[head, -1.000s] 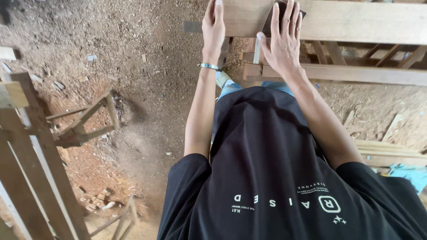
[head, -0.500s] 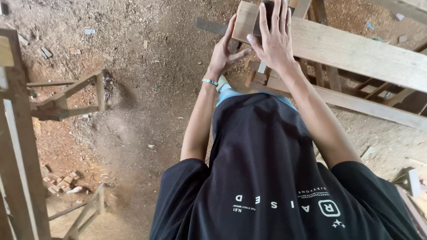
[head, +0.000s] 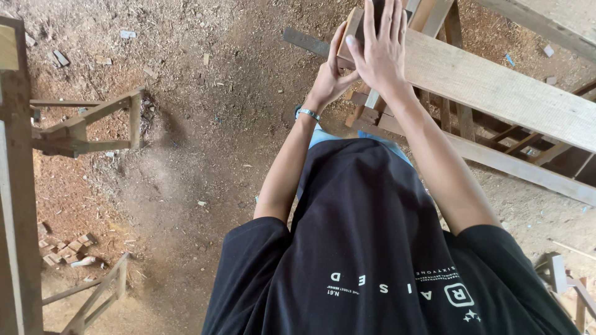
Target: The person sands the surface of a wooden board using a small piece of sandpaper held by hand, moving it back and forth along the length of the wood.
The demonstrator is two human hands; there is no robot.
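Observation:
A short pale wooden piece (head: 352, 26) sits at the near end of a long wooden plank (head: 496, 93) that runs off to the right. My left hand (head: 331, 75) grips the left side of that piece, thumb up along its edge; a bracelet (head: 308, 113) is on the wrist. My right hand (head: 382, 53) lies flat with fingers spread over a dark flat pad (head: 376, 6) on top of the piece. Most of the pad is hidden under the fingers. My black shirt fills the lower middle of the view.
The floor is dirt with sawdust and wood chips. A wooden trestle (head: 84, 127) stands at the left, beside a thick post (head: 18, 205). Small scrap blocks (head: 65, 248) and a slatted frame (head: 93, 298) lie lower left. Another beam (head: 528, 170) runs under the plank.
My left hand has left the flat of the plank and closed around the side of the wooden piece. The right hand stays on the dark pad. The view has swung so the plank slants.

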